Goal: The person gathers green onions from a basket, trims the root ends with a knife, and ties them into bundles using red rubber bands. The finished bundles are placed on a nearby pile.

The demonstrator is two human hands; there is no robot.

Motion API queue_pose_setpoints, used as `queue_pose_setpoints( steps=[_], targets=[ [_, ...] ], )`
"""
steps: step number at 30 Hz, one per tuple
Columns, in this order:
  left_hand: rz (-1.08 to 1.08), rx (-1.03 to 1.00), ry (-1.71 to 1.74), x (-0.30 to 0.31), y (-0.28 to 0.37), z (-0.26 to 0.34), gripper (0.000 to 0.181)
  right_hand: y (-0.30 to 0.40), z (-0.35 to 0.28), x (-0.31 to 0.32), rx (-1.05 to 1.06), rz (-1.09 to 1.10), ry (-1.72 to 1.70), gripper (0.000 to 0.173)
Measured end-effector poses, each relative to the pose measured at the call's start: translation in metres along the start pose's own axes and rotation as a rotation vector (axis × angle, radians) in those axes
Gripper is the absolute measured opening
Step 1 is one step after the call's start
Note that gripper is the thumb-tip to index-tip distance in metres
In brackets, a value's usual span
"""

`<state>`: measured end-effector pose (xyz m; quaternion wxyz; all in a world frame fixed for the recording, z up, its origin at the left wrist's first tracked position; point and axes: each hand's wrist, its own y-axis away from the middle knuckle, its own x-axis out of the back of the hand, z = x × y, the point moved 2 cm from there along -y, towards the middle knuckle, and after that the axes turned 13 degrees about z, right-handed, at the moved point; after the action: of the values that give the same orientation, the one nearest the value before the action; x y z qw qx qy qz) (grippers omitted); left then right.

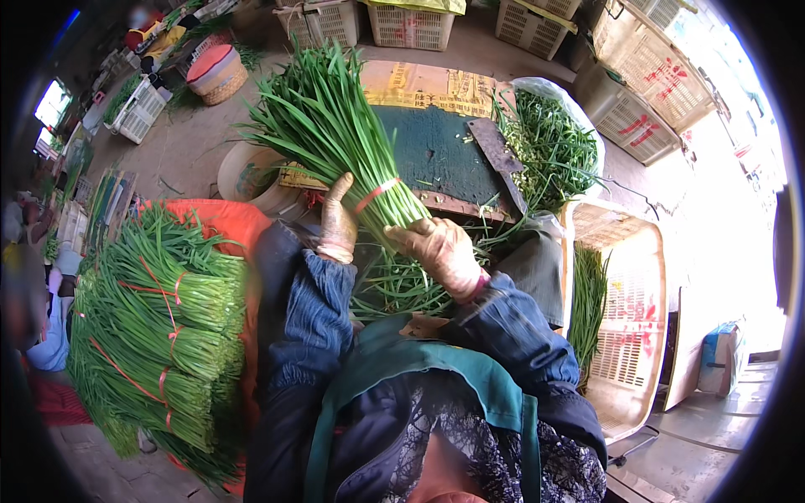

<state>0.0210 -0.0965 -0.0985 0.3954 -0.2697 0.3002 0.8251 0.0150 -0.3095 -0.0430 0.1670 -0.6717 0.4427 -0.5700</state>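
Note:
A bunch of garlic chives (327, 119), bound by a red band (377, 193), is held tilted above my lap, its leaves towards the far left. My left hand (338, 220) supports it from the left near the band, thumb up and its fingers hidden behind the stems. Lower down, my right hand (440, 251) closes around the pale stem ends. Just beyond the bunch lies a dark green cutting surface (434, 148) with scraps on it. A worn cleaver (494, 144) rests along its right edge. Loose leaf trimmings (402, 283) lie below my hands.
At left, tied chive bunches (163, 333) are stacked on orange sheeting (251, 220). A round tub (242, 173) stands beyond. Trimmings (553, 141) fill a plastic bag at right. A plastic crate (629, 327) holds chives beside me. Stacked crates (654, 75) and a seated person (151, 38) are farther off.

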Motion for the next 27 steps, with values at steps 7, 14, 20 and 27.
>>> queue_pose_setpoints(
  steps=[7, 14, 20, 27],
  targets=[
    [0.004, -0.005, -0.001, 0.0, 0.002, 0.007, 0.057, 0.055, 0.018, 0.005, -0.161, -0.216, -0.039, 0.009],
    [-0.077, 0.038, 0.098, 0.007, -0.006, 0.0, 0.061, 0.033, 0.014, -0.018, -0.826, 0.055, -0.284, 0.021],
    [-0.091, 0.066, 0.167, 0.019, -0.019, 0.002, 0.062, 0.057, 0.02, 0.012, -0.427, -0.285, -0.164, 0.007],
    [-0.143, 0.03, 0.216, 0.03, -0.024, -0.004, 0.061, 0.028, -0.001, 0.007, -0.915, -0.015, -0.503, 0.037]
  ],
)
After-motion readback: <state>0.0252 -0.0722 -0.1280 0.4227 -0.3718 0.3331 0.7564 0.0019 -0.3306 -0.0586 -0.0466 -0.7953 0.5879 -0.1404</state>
